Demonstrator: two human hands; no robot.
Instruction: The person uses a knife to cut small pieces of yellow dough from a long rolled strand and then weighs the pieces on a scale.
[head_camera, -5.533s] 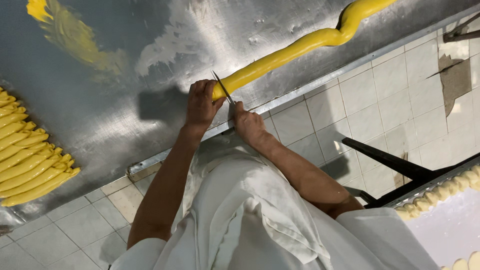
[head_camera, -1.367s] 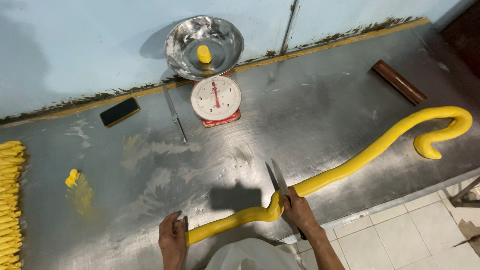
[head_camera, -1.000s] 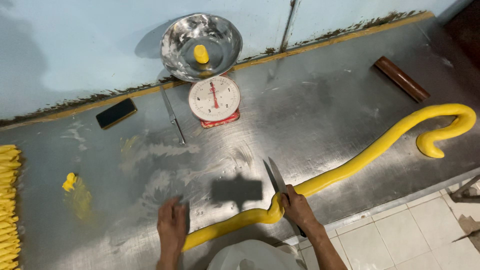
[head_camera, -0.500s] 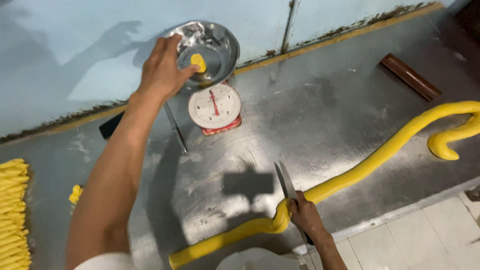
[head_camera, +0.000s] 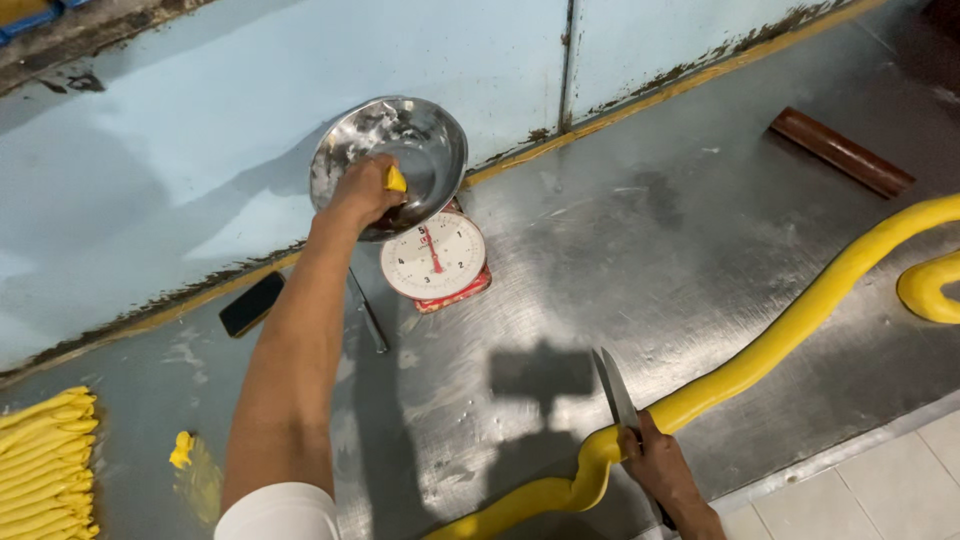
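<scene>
My left hand (head_camera: 362, 190) reaches into the steel bowl (head_camera: 440, 135) on top of the red dial scale (head_camera: 436, 262) and grips a small yellow dough piece (head_camera: 396, 179). My right hand (head_camera: 660, 468) holds a knife (head_camera: 615, 388) by its handle, blade pointing away from me, beside a long yellow dough rope (head_camera: 780, 345). The rope runs from the table's near edge up to the right and curls at its far end.
A black phone (head_camera: 252, 304) lies near the blue wall. A thin metal tool (head_camera: 368, 314) lies left of the scale. Several yellow dough sticks (head_camera: 45, 465) are stacked at far left, with a dough scrap (head_camera: 181, 449) nearby. A brown rolling pin (head_camera: 842, 152) is at back right.
My left hand left the rope's near end, rose to the scale bowl and closed on the dough piece there. My right hand stayed by the rope with the knife.
</scene>
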